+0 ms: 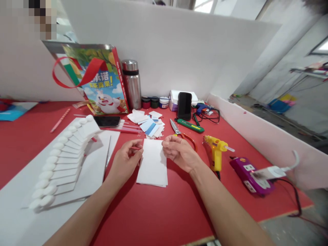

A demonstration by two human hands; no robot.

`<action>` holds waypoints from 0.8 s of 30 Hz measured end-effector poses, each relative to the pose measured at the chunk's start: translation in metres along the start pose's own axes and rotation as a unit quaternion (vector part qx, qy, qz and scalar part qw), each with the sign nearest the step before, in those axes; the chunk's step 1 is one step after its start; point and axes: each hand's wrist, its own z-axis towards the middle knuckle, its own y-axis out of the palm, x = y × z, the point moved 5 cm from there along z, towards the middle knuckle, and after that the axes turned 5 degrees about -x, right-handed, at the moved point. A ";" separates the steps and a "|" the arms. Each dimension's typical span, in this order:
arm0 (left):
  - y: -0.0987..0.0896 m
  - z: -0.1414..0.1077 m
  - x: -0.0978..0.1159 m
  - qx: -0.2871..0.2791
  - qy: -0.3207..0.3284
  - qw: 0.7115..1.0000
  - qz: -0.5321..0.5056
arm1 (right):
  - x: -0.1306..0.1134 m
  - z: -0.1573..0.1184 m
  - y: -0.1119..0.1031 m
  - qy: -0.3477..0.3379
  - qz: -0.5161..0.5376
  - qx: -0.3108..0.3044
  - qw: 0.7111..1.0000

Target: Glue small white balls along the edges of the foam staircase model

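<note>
A small stack of white paper rectangles (153, 167) lies on the red table in front of me, its lower edges slightly uneven. My left hand (128, 159) is at the stack's left edge, fingers curled and thumb close to the index finger. Over the upper right edge, my right hand (180, 152) has its thumb and fingertips pinched together. Whatever is between the fingers of either hand is hidden or too small to make out. Just behind my right hand are scissors (189, 139) with orange handles. Cut white and blue card scraps (150, 125) lie beyond the stack.
A curved white stepped model (68, 153) edged with round discs stands at left on white board (15, 212). A yellow glue gun (214, 150), purple power strip (249, 174) and green cutter (191, 125) are at right. A steel flask (133, 85) and bag (102, 85) stand behind.
</note>
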 end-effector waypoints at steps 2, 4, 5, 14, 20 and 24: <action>0.000 0.000 0.000 0.005 0.002 1.000 0.009 | 0.001 0.000 -0.001 -0.004 0.031 0.002 1.000; 0.000 0.000 0.000 0.010 -0.006 1.000 0.011 | 0.002 0.001 -0.003 -0.012 0.047 0.011 0.999; 0.000 -0.001 0.001 0.013 -0.012 1.000 0.007 | 0.003 0.002 -0.005 -0.017 0.052 0.018 0.998; 0.001 -0.003 0.007 0.008 -0.021 0.999 -0.035 | 0.002 0.004 -0.014 -0.033 0.062 0.049 0.996; 0.001 -0.003 0.007 0.000 -0.022 0.999 -0.028 | -0.001 0.004 -0.015 -0.060 0.048 0.073 0.994; 0.000 -0.003 0.007 0.002 -0.023 1.000 -0.020 | -0.006 0.000 -0.024 -0.118 0.011 0.134 0.984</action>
